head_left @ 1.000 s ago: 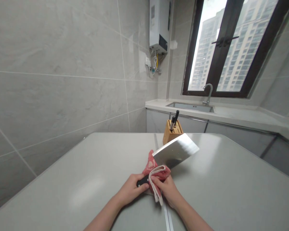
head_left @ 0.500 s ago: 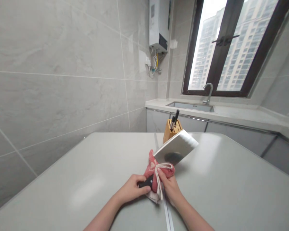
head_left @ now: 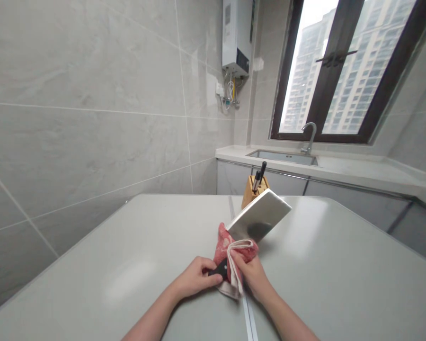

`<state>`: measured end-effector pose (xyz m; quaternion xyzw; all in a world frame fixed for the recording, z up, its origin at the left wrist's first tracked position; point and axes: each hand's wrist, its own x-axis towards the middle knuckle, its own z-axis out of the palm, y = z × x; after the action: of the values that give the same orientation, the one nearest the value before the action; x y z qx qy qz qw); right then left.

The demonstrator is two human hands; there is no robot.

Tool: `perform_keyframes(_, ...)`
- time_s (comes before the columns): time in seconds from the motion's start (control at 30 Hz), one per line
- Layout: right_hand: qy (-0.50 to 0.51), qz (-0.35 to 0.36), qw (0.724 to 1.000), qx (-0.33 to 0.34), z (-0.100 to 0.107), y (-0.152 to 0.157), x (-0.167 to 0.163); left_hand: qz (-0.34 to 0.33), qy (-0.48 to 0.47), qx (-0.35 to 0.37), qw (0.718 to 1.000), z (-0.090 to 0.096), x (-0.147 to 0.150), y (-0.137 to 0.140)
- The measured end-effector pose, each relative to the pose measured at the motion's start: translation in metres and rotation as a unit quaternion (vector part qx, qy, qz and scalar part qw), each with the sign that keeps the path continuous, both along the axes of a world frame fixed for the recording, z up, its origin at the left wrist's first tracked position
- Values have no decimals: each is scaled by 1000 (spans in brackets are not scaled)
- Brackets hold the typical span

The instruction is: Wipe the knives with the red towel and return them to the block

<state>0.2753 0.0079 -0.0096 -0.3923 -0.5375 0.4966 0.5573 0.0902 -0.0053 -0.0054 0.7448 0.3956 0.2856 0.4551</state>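
Note:
A cleaver [head_left: 261,214] with a broad, shiny rectangular blade is held tilted above the table, its blade pointing up and to the right. My left hand [head_left: 198,278] is closed round the end of its black handle. A red and white towel [head_left: 224,248] is folded about the handle and the lower end of the blade. My right hand [head_left: 254,276] grips the towel from the right, with the thumb on a white fold. Part of the handle lies hidden under the cloth.
Behind the blade stands a wooden knife block [head_left: 249,194] holding dark-handled tools. The pale table [head_left: 156,227] has a seam down its middle. Further back are a counter with a sink [head_left: 282,156] and tap [head_left: 308,137]. A tiled wall [head_left: 92,94] borders the left.
The towel has shifted slightly on the handle, and its lower hanging end has swung a little right. Both hands keep their grip. The view has moved slightly.

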Motion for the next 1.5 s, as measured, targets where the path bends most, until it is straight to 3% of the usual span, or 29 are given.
perform_keyframes(0.7, -128, 38, 987, 95, 6, -7, -1, -3, -13, -15, 1000, 1, 2, 0)
perform_keyframes(1.2, -19, 35, 999, 7, 0, -6, -6, -6, -26, -20, 999, -4, -2, 3)
perform_keyframes(1.5, -50, 5, 999, 2, -4, -3, -2, -10, -58, -63, 996, -4, -3, 3)
